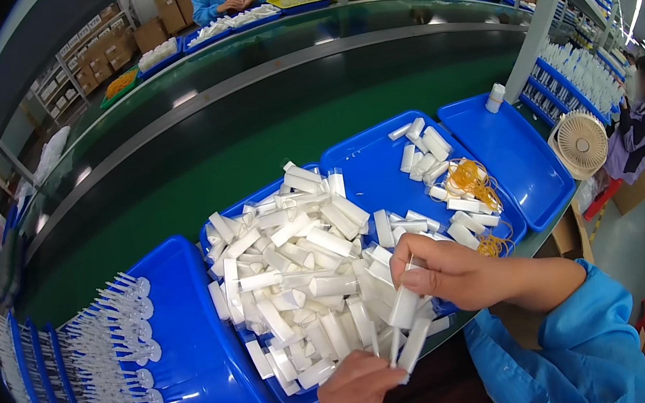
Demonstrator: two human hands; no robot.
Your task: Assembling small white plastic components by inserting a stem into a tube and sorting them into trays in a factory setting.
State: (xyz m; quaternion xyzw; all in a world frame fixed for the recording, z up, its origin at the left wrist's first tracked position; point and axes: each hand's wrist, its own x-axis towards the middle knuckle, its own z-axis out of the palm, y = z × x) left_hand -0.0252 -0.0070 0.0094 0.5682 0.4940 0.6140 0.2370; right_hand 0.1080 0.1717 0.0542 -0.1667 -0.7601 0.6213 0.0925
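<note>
Left hand (pixel 358 394) is partly cut off by the lower edge; its fingers close on the bottom of a few white tubes (pixel 404 328), exact number unclear. Right hand (pixel 448 271) pinches the upper part of the same tubes, above the near rim of the middle blue tray (pixel 383 166). That tray holds a pile of white tubes (pixel 299 277), too many to count, and orange rubber bands (pixel 469 179). Four blue trays show nearby. The left tray (pixel 197 362) holds rows of clear syringes (pixel 115 348), partly blurred.
</note>
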